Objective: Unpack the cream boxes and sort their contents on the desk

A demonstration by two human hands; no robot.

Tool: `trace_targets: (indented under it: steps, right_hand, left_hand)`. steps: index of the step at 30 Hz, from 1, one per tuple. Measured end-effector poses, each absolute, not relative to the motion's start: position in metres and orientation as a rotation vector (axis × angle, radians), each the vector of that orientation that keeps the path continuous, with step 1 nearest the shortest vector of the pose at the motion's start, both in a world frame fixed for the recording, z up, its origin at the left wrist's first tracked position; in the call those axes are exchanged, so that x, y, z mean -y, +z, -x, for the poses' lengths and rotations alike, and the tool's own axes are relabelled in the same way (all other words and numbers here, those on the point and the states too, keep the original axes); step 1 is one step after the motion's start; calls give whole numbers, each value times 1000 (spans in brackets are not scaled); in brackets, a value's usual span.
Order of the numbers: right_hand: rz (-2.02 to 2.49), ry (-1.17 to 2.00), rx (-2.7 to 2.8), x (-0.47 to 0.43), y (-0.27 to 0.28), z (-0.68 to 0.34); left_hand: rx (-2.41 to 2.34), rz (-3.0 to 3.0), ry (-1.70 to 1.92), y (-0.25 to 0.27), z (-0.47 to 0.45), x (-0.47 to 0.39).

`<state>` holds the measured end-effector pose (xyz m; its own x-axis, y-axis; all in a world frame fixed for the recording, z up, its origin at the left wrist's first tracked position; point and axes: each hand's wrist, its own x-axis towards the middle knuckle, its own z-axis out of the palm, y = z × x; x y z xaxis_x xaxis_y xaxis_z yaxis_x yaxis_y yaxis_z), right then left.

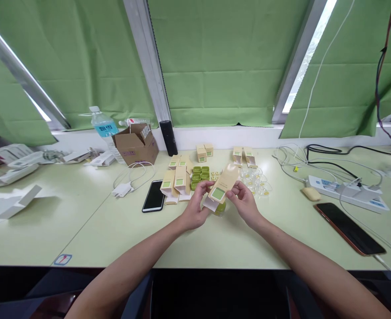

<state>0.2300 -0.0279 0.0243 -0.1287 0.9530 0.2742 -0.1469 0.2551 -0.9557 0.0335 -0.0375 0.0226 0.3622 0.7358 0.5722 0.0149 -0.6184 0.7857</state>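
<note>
Between my hands is a beige paper box (226, 180) with a green square on its front and an unfolded flap at the near end. My left hand (198, 206) grips its left side near that flap. On the right edge, my right hand (245, 204) pinches the box with thumb and fingers. Just beneath it, a small green cup (221, 208) in a clear cover is partly hidden. Behind my left hand are several green cups (201, 170) in rows and several beige boxes (182, 177) with loose flaps. Clear plastic covers (257, 180) lie beyond my right hand.
A dark phone (154, 196) lies left of the boxes, another phone (350, 227) on the right by a power strip (344, 195) with tangled cables. A brown carton (137, 148), a water bottle (104, 126) and a black cylinder (168, 138) stand at the back. Two pairs of small boxes (201, 153) stand near the wall.
</note>
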Motion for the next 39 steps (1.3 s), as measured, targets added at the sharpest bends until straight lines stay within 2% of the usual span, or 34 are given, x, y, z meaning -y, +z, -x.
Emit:
trace_targets:
  steps: [5,12,26,32,39]
  right_hand:
    - [875,1223,1299,25,25,-232]
    - [942,1230,1298,25,27,-233]
    - [922,1210,1295,21,21,-232]
    - [901,1251,1233,24,27,-230]
    - [900,1219,1185,30,31,-229]
  left_hand:
    - [-614,-1967,1288,27,-33,40]
    - [-883,-1995,1327,21,-35,40]
    - [-885,-1927,1319,21,-41,42]
    - [-820,-1806,1213,24,-41,46]
    - [-856,-1457,1248,33,-42,37]
